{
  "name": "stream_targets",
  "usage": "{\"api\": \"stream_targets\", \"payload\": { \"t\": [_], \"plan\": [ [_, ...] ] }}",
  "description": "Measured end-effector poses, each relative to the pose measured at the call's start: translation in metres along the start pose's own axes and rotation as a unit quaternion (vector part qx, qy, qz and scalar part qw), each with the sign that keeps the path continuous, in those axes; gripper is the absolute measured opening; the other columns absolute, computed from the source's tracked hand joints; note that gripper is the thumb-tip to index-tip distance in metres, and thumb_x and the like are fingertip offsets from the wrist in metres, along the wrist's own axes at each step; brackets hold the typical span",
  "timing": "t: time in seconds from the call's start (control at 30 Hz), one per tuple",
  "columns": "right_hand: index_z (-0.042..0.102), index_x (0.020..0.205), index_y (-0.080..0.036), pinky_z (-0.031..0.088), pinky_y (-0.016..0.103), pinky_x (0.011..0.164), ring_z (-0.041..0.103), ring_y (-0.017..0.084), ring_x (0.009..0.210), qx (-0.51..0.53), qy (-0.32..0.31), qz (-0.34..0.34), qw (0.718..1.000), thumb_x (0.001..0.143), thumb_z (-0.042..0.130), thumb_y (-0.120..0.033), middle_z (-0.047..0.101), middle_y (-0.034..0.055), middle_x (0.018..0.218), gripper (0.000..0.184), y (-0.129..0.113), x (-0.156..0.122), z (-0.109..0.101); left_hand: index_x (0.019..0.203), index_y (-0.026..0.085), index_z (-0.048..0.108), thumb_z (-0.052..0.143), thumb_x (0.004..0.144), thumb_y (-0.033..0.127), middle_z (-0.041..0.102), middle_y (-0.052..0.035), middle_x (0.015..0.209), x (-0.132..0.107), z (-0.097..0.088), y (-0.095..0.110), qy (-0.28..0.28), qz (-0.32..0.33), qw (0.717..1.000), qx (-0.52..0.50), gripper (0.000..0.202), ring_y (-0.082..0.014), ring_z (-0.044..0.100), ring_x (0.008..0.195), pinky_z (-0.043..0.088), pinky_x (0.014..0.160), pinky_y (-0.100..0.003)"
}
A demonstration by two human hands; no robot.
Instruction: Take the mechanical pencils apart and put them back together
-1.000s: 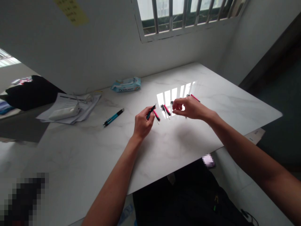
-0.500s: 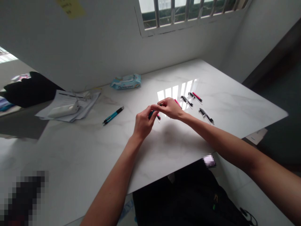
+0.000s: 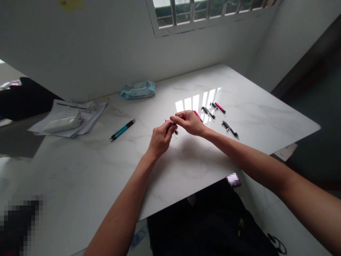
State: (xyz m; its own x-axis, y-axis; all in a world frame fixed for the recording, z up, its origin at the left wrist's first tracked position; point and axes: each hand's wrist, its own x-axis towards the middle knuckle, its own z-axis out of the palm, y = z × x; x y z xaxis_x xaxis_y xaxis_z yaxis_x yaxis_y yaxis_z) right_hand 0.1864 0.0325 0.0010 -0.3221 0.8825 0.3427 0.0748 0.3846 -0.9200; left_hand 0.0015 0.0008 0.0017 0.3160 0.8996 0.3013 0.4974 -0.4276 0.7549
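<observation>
My left hand [image 3: 160,139] is closed around a dark pen [image 3: 172,124] above the white marble table [image 3: 106,167]. My right hand [image 3: 188,122] pinches the same pen at its upper end, so both hands meet over the table's middle. A red and black pen [image 3: 175,132] lies just under them. To the right lie a pink pen [image 3: 197,115], a black pen [image 3: 208,112], a pink and black pen [image 3: 218,107] and another black pen [image 3: 230,129]. A teal pen [image 3: 122,129] lies alone to the left.
A pack of wet wipes [image 3: 137,89] sits near the wall. A stack of papers [image 3: 66,114] with a white object on it lies at the far left. A barred window [image 3: 202,10] is above the table. A dark bag [image 3: 213,224] is below the table's front edge.
My right hand moved left from the row of pens to meet my left hand and took hold of the pen's end. Pens it had covered now show.
</observation>
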Motion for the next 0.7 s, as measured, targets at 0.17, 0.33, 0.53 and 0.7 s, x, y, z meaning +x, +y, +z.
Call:
{"api": "stream_targets", "payload": {
  "t": [0.17,0.33,0.53,0.7],
  "plan": [
    [0.049,0.062,-0.022,0.025,0.028,0.055,0.035,0.011,0.058,0.019,-0.015,-0.005,1.0,0.097,0.063,-0.075,0.04,-0.0053,0.058,0.065,-0.0002,0.0,-0.0011,0.089,0.022,0.067,0.058,0.107,0.055,0.055,0.0018,0.065,0.0008,0.0014,-0.0072,-0.012,-0.013,0.998,-0.057,0.039,-0.0123,0.047,0.054,0.039,0.055,-0.027],
    [0.054,0.067,-0.021,0.035,0.026,0.057,0.049,0.012,0.06,0.039,-0.035,-0.007,0.999,0.098,0.067,-0.072,0.058,-0.0017,0.063,0.061,0.0048,0.0018,-0.0014,0.089,0.021,0.068,0.061,0.103,0.067,0.055,0.0,0.066,0.0028,0.0028,-0.0079,-0.024,-0.038,0.989,-0.144,0.049,-0.0119,0.046,0.054,0.037,0.05,-0.027],
    [0.038,0.063,-0.024,0.031,0.027,0.055,0.044,0.011,0.058,0.04,-0.011,-0.006,0.999,0.093,0.073,-0.074,0.049,-0.0044,0.059,0.068,0.0014,0.0017,-0.0027,0.088,0.02,0.068,0.067,0.098,0.073,0.053,0.0002,0.066,0.0028,0.0055,-0.0026,-0.027,-0.056,0.978,-0.198,0.054,-0.0109,0.042,0.053,0.034,0.048,-0.027],
    [0.035,0.063,-0.024,0.023,0.028,0.054,0.031,0.009,0.058,0.015,0.019,0.019,1.0,0.087,0.076,-0.079,0.034,-0.0077,0.058,0.073,-0.0036,0.0008,-0.0052,0.089,0.02,0.067,0.069,0.095,0.075,0.051,0.001,0.065,0.003,0.0073,-0.0033,-0.018,-0.062,0.976,-0.209,0.055,-0.0104,0.04,0.053,0.034,0.047,-0.027]
  ]
}}
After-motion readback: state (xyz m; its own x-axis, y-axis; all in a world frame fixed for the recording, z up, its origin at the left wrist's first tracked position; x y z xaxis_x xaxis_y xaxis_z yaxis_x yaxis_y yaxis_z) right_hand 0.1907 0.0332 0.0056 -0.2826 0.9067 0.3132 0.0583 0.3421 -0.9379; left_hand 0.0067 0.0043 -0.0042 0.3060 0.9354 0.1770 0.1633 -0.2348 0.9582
